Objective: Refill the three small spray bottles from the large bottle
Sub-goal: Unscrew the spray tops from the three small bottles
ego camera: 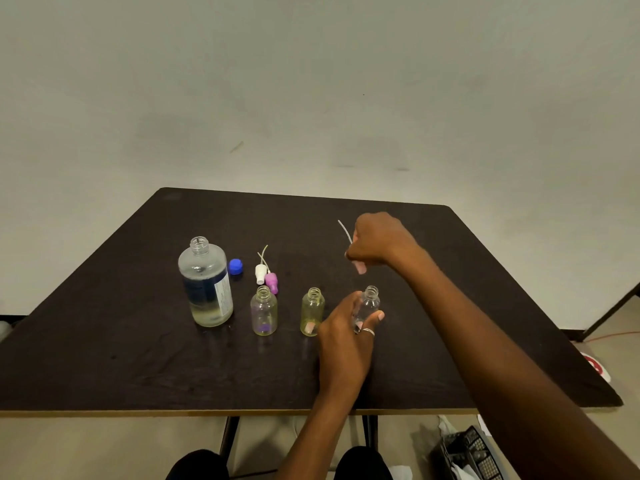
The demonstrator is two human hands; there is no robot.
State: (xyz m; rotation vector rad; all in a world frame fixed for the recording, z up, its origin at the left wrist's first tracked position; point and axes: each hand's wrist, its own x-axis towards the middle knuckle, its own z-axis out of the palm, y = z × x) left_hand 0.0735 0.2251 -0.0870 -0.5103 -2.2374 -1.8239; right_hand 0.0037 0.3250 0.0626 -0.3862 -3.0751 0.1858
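Note:
The large clear bottle (pixel 206 285) stands uncapped at the left of the dark table (pixel 138 341), with a little liquid at its bottom. Its blue cap (pixel 235 266) lies just to its right. Three small open bottles stand in a row: a purple-tinted one (pixel 264 311), a yellowish one (pixel 312 312) and a clear one (pixel 371 301). My left hand (pixel 346 337) holds the clear one around its body. Above and behind it, my right hand (pixel 377 242) grips a spray head (pixel 360 268) whose thin dip tube (pixel 344 232) points up. A white spray head (pixel 260 273) and a pink spray head (pixel 272 282) lie behind the purple-tinted bottle.
The table's near edge (pixel 242 412) runs across the lower view, with my knees below it. A dark crate (pixel 471 452) sits on the floor at the lower right. A plain wall stands behind the table.

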